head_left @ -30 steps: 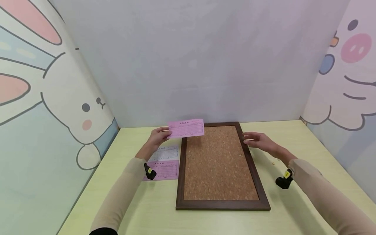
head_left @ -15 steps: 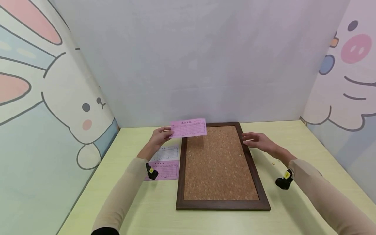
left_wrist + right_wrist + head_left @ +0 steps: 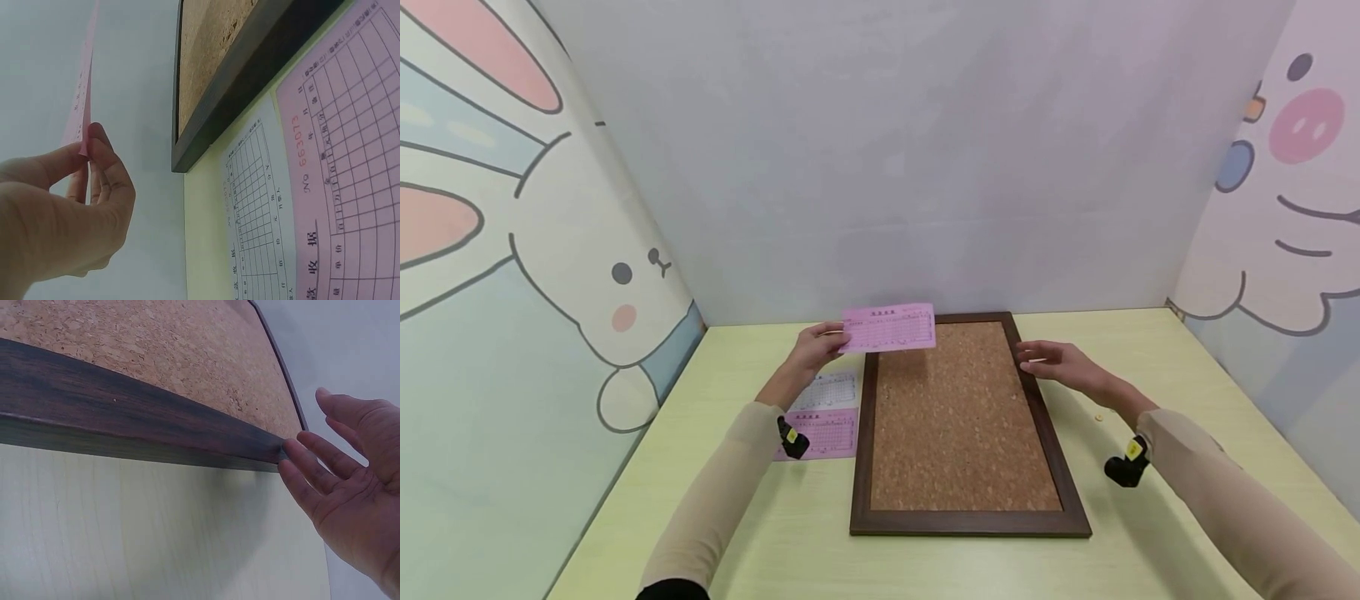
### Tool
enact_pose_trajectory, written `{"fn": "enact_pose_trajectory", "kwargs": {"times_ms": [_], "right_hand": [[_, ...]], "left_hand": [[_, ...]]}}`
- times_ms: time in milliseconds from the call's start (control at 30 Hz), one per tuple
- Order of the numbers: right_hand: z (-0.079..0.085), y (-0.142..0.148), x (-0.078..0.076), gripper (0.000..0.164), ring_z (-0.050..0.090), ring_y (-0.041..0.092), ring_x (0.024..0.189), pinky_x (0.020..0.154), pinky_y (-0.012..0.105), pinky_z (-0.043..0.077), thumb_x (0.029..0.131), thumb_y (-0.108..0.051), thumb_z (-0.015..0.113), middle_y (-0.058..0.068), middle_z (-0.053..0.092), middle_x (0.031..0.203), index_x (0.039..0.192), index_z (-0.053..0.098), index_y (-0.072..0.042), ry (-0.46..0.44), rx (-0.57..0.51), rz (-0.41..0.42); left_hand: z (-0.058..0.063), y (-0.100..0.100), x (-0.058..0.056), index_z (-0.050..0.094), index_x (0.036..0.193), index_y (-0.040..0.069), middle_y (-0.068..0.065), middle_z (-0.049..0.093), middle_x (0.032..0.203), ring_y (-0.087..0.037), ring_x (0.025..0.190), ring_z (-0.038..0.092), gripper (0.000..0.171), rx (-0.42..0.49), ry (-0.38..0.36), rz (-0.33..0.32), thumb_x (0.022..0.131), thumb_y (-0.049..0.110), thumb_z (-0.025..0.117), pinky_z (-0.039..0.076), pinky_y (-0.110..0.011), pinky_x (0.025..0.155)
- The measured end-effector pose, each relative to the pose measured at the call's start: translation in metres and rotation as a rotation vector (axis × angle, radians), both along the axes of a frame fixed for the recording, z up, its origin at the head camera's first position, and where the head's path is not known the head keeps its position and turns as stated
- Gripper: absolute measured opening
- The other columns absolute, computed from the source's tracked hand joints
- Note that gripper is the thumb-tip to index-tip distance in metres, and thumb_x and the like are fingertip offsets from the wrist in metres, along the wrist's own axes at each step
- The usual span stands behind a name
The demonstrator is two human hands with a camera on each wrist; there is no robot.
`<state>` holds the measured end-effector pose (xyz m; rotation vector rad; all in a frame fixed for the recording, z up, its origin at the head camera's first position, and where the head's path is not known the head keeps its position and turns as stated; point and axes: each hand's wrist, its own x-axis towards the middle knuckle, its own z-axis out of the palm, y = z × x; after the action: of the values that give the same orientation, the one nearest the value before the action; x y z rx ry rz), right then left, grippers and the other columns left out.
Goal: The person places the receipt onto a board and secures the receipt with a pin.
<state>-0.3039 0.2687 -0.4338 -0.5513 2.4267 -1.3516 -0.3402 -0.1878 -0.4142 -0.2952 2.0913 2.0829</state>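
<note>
Between thumb and fingers my left hand (image 3: pixel 814 350) pinches a pink receipt slip (image 3: pixel 891 327) by its left edge. The slip hangs over the far left corner of a cork board (image 3: pixel 962 425) with a dark wooden frame (image 3: pixel 970 523). In the left wrist view the slip (image 3: pixel 82 94) is seen nearly edge-on above the thumb. My right hand (image 3: pixel 1063 363) is at the frame's right side near the far end, its fingers loosely extended. The right wrist view shows those fingers (image 3: pixel 306 481) by the frame's edge (image 3: pixel 187 425), holding nothing; whether they touch it I cannot tell.
Left of the board, a white receipt slip (image 3: pixel 831 390) and another pink slip (image 3: pixel 823 435) lie on the pale table (image 3: pixel 775 525). A tiny yellowish thing (image 3: pixel 1098 417) lies right of the board. A grey wall (image 3: pixel 880 167) rises behind the table.
My left hand has moved a little to the right, carrying the pink receipt slip farther over the board. The right hand has stayed almost still beside the frame.
</note>
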Motion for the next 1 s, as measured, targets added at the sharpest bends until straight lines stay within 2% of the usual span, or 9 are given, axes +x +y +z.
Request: {"fn": "enact_pose_trajectory", "kwargs": {"times_ms": [300, 400, 533, 633, 800, 1000], "right_hand": [[0.003, -0.002, 0.002, 0.058, 0.048, 0.048, 0.138, 0.108, 0.059, 0.046, 0.106, -0.026, 0.056, 0.030, 0.048, 0.150, 0.154, 0.038, 0.002, -0.003, -0.013, 0.016], [0.004, -0.003, 0.004, 0.058, 0.048, 0.048, 0.138, 0.107, 0.059, 0.047, 0.106, -0.026, 0.056, 0.030, 0.048, 0.150, 0.154, 0.038, 0.003, -0.002, -0.018, 0.017], [0.007, -0.004, 0.007, 0.058, 0.047, 0.049, 0.138, 0.108, 0.059, 0.047, 0.106, -0.026, 0.056, 0.030, 0.047, 0.151, 0.153, 0.039, 0.003, -0.008, -0.019, 0.022], [0.007, -0.005, 0.008, 0.057, 0.047, 0.048, 0.139, 0.108, 0.058, 0.046, 0.106, -0.025, 0.056, 0.030, 0.047, 0.151, 0.153, 0.039, 0.002, -0.013, -0.019, 0.027], [0.006, -0.008, 0.006, 0.057, 0.049, 0.046, 0.138, 0.109, 0.058, 0.046, 0.106, -0.025, 0.056, 0.029, 0.047, 0.152, 0.154, 0.039, 0.002, -0.017, -0.019, 0.038], [0.008, -0.013, 0.006, 0.059, 0.048, 0.045, 0.140, 0.110, 0.059, 0.044, 0.106, -0.028, 0.057, 0.027, 0.047, 0.153, 0.155, 0.039, 0.000, -0.021, -0.022, 0.049]], "left_hand": [[0.000, 0.006, 0.000, 0.060, 0.136, 0.001, -0.006, 0.068, 0.113, -0.010, 0.086, 0.065, 0.037, -0.028, -0.015, -0.002, 0.100, 0.007, 0.065, 0.051, -0.037, 0.102], [-0.001, 0.008, 0.000, 0.059, 0.137, 0.001, -0.006, 0.067, 0.113, -0.009, 0.087, 0.065, 0.038, -0.028, -0.004, -0.014, 0.100, 0.007, 0.064, 0.053, -0.032, 0.097], [-0.003, 0.010, 0.000, 0.059, 0.136, 0.000, -0.004, 0.068, 0.110, -0.009, 0.085, 0.065, 0.038, -0.012, -0.004, -0.023, 0.099, 0.007, 0.065, 0.054, -0.022, 0.079], [-0.004, 0.010, 0.001, 0.059, 0.136, 0.000, -0.004, 0.068, 0.108, -0.009, 0.085, 0.065, 0.037, -0.011, -0.005, -0.024, 0.100, 0.006, 0.065, 0.054, -0.020, 0.075], [-0.002, 0.011, 0.002, 0.059, 0.137, 0.000, -0.006, 0.068, 0.112, -0.009, 0.086, 0.065, 0.038, -0.026, 0.002, -0.022, 0.100, 0.007, 0.065, 0.055, -0.030, 0.091], [-0.001, 0.014, 0.004, 0.060, 0.137, 0.001, -0.007, 0.068, 0.115, -0.009, 0.087, 0.065, 0.037, -0.025, 0.002, -0.023, 0.100, 0.007, 0.064, 0.048, -0.043, 0.108]]}}
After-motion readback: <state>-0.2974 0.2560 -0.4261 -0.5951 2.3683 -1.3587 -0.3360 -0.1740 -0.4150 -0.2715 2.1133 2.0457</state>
